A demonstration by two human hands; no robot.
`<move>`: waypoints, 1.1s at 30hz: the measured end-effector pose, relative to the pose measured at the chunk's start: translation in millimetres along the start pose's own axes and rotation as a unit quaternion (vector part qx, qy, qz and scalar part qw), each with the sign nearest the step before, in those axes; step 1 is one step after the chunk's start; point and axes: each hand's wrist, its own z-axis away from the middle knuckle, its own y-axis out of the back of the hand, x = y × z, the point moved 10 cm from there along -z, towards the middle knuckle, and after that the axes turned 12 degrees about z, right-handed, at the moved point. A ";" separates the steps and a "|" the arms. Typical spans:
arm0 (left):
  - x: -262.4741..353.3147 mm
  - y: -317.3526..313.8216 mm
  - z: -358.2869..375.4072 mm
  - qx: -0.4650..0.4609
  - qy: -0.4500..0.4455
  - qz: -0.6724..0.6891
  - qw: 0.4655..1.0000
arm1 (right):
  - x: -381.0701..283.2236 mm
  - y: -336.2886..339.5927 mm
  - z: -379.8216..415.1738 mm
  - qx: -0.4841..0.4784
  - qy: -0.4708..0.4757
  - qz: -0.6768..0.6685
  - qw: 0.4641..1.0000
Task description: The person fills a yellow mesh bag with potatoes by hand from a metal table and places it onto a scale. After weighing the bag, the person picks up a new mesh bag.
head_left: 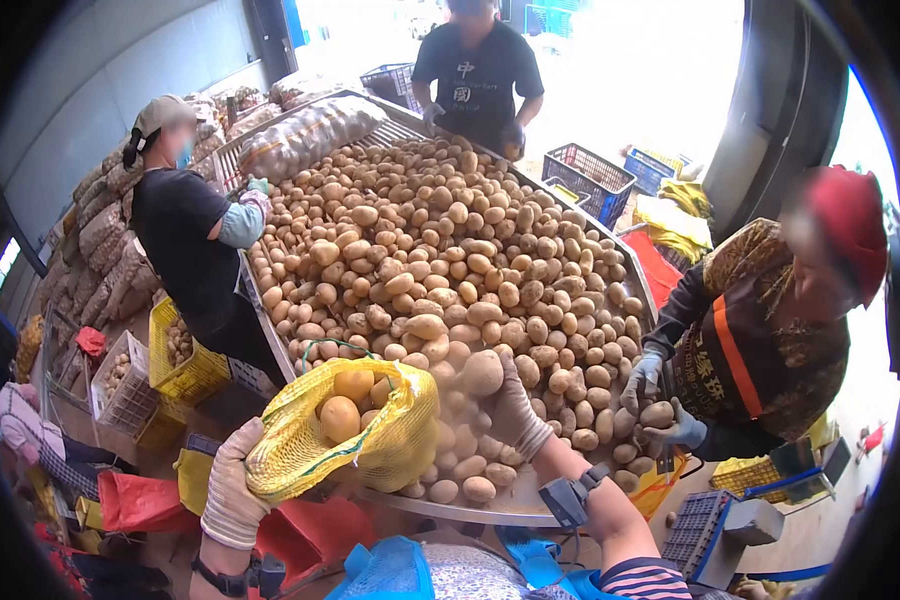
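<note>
My left hand [235, 485], in a pale knit glove, grips the rim of a yellow mesh bag [410, 425]. Several potatoes show inside the bag's open mouth, among them a large potato [340, 418]. To the right of the bag, my gloved right hand [518, 408] holds a single potato [482, 373] above the heap. The fingertips of that hand are partly behind the potato. A big pile of loose potatoes [420, 240] covers the sorting table [530, 508] before me. A hazy smear blurs the area between bag and right hand.
Co-workers stand at the table's left, far side and right; the right one's gloved hand [678, 425] is near a potato. A full sack [310, 135] lies on the table's far left. Yellow crate [185, 365], dark crate [590, 180] and red bags [140, 502] surround the table.
</note>
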 end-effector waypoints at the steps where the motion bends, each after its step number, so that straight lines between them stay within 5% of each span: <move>1: 2.9 1.6 -1.2 -0.019 -0.003 -0.004 1.000 | -1.3 4.5 -0.3 0.003 0.008 0.008 1.000; 3: -0.2 -3.0 -4.3 -0.041 0.034 0.033 0.998 | -7.6 -38.9 7.3 -0.213 -0.005 -0.089 0.973; 6: -10.6 -25.3 -1.2 -0.098 0.083 0.079 0.989 | -29.9 -68.2 19.3 -0.069 0.084 0.020 0.994; 7: -13.2 -25.9 -3.6 -0.116 0.100 0.082 0.985 | -39.7 -92.6 21.6 -0.110 0.129 0.014 0.985; 8: -14.6 -25.8 -5.8 -0.132 0.117 0.082 0.981 | -57.3 -118.6 35.8 -0.051 0.206 0.218 0.953; 12: -7.0 -18.6 -20.6 -0.151 0.108 0.092 0.978 | -50.8 -211.2 42.1 -0.066 0.285 0.489 0.822; 13: -4.8 -13.3 -25.5 -0.157 0.097 0.073 0.980 | -37.1 -238.4 46.8 -0.080 0.335 0.665 0.662; 14: -2.3 -10.4 -26.9 -0.164 0.087 0.053 0.981 | -8.1 -240.9 29.7 -0.087 0.290 0.831 0.467; 16: -0.9 -9.3 -21.4 -0.156 0.090 0.011 0.984 | 35.5 -246.0 28.8 -0.193 0.307 0.885 0.293; 20: 1.1 -10.2 -11.6 -0.202 0.102 0.053 0.973 | -49.7 -239.5 35.7 0.113 0.340 0.865 0.351; 22: -1.5 -2.4 -11.2 -0.199 0.092 -0.001 0.976 | -59.3 -210.8 21.2 0.184 0.189 0.919 0.292; 24: -6.3 9.1 -15.9 -0.184 0.088 0.000 0.979 | -58.6 -191.9 18.5 0.193 0.177 0.929 0.262; 26: -7.0 15.4 -16.8 -0.182 0.079 0.015 0.980 | -33.9 -131.4 11.1 0.150 -0.064 0.877 0.451; 27: -7.8 15.5 -13.9 -0.185 0.084 0.012 0.979 | -26.5 -133.0 7.6 0.101 0.058 0.849 0.515; 28: -3.2 16.8 -11.4 -0.170 0.067 0.027 0.983 | -22.0 -111.7 13.2 0.105 0.058 0.848 0.517; 30: 3.2 18.8 -5.9 -0.154 0.052 0.038 0.986 | -32.7 -117.2 33.9 0.160 0.131 0.731 0.650; 31: 9.1 22.0 -3.9 -0.150 0.038 0.024 0.988 | -33.4 -112.2 47.8 0.214 0.123 0.566 0.787; 33: 24.0 1.5 18.1 -0.151 0.009 -0.008 0.988 | -34.6 -137.7 75.7 0.200 0.149 0.503 0.828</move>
